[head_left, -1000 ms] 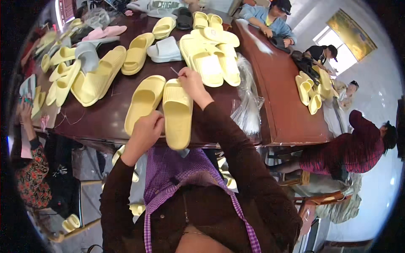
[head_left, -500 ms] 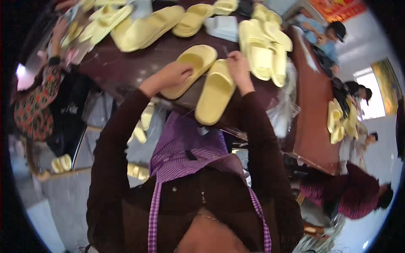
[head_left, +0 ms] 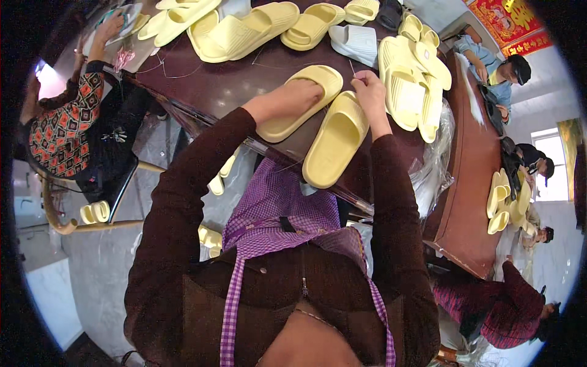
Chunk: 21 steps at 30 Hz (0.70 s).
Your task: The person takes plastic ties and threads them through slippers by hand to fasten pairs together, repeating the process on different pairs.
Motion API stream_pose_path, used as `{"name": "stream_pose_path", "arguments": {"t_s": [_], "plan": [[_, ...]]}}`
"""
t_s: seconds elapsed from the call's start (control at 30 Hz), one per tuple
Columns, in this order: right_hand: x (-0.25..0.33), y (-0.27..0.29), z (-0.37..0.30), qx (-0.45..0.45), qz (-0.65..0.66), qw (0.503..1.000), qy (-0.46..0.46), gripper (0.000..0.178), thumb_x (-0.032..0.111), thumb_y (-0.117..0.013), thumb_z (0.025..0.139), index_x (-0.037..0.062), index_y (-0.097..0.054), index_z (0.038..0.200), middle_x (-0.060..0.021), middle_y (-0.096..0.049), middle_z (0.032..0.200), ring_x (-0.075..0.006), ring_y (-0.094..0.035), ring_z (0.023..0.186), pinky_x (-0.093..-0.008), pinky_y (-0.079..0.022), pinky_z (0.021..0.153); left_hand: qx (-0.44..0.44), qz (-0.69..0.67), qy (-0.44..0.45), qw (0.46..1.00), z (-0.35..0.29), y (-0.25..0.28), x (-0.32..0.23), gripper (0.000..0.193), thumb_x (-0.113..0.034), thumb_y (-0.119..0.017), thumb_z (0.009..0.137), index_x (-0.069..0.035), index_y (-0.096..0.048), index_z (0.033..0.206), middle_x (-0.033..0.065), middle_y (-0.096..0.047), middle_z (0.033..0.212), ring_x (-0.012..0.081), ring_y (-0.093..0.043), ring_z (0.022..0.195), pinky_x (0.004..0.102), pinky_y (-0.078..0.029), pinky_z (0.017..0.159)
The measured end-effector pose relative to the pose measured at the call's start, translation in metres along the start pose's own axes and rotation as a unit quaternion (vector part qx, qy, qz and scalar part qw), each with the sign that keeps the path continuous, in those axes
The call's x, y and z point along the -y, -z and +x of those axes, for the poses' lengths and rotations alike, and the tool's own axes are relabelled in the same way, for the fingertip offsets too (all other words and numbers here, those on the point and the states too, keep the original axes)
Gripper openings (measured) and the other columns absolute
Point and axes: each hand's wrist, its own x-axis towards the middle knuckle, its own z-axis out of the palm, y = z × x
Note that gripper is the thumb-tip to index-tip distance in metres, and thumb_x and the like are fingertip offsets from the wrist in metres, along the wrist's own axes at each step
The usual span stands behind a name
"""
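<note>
Two pale yellow slippers lie on the dark table close to me. My left hand [head_left: 292, 100] reaches into the left slipper [head_left: 279, 129], its fingertips hidden at the opening under the strap. Beside it, the right slipper [head_left: 327, 160] lies with its heel toward me and its ribbed strap away from me. My right hand [head_left: 370, 98] is just past that strap, thumb and fingers pinched together. A thin pale strand [head_left: 352, 66] sticks up from the pinch; whether it is thread or a needle cannot be made out.
More yellow slippers [head_left: 241, 33] line the table's far side, with a grey-blue slipper [head_left: 354, 44] among them. Another yellow pile [head_left: 408, 92] stands to the right, above clear plastic wrap [head_left: 435, 174]. Loose threads cross the tabletop [head_left: 211, 85]. A person in a patterned sleeve [head_left: 67, 131] sits at left.
My left hand has slid deeper into the left slipper toward its strap. My right hand stays by the right slipper's strap. The whole view has shifted, so the table sits farther right.
</note>
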Motion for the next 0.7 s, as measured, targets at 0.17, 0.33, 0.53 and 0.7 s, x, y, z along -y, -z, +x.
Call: {"name": "stream_pose_path", "arguments": {"t_s": [0.17, 0.33, 0.53, 0.7], "plan": [[0.003, -0.012, 0.011, 0.029, 0.070, 0.997, -0.017, 0.013, 0.007, -0.062, 0.075, 0.0010, -0.063, 0.086, -0.0127, -0.064, 0.075, -0.0230, -0.061, 0.068, -0.0313, -0.048, 0.066, -0.045, -0.026, 0.037, 0.998, 0.009, -0.012, -0.004, 0.015, -0.012, -0.050, 0.083, 0.000, -0.056, 0.090, 0.0200, -0.059, 0.098, 0.0369, -0.056, 0.093, 0.0453, -0.044, 0.077], [-0.006, -0.021, 0.022, 0.066, 0.028, 0.997, -0.003, 0.013, 0.008, -0.061, 0.076, 0.0011, -0.063, 0.087, -0.0120, -0.064, 0.077, -0.0202, -0.061, 0.071, -0.0301, -0.048, 0.068, -0.033, -0.020, 0.065, 0.997, 0.014, -0.015, -0.003, 0.018, -0.010, -0.050, 0.083, 0.000, -0.057, 0.096, 0.0199, -0.059, 0.101, 0.0364, -0.056, 0.097, 0.0435, -0.045, 0.080], [-0.008, -0.022, 0.027, 0.210, 0.132, 0.966, -0.077, 0.009, 0.005, -0.058, 0.079, 0.0016, -0.060, 0.087, -0.0039, -0.060, 0.077, -0.0129, -0.055, 0.070, -0.0253, -0.044, 0.065, -0.034, -0.036, 0.031, 0.998, 0.011, -0.024, 0.007, 0.019, -0.009, -0.050, 0.083, 0.000, -0.057, 0.097, 0.0205, -0.059, 0.101, 0.0368, -0.056, 0.098, 0.0426, -0.045, 0.080], [-0.006, -0.019, 0.015, 0.233, 0.124, 0.963, -0.049, 0.005, 0.003, -0.055, 0.081, 0.0037, -0.058, 0.086, 0.0027, -0.055, 0.074, -0.0082, -0.049, 0.068, -0.0220, -0.041, 0.062, -0.042, -0.066, 0.035, 0.996, -0.010, -0.016, -0.012, 0.017, -0.009, -0.053, 0.082, -0.001, -0.059, 0.096, 0.0190, -0.061, 0.094, 0.0362, -0.057, 0.090, 0.0416, -0.046, 0.077]]}}
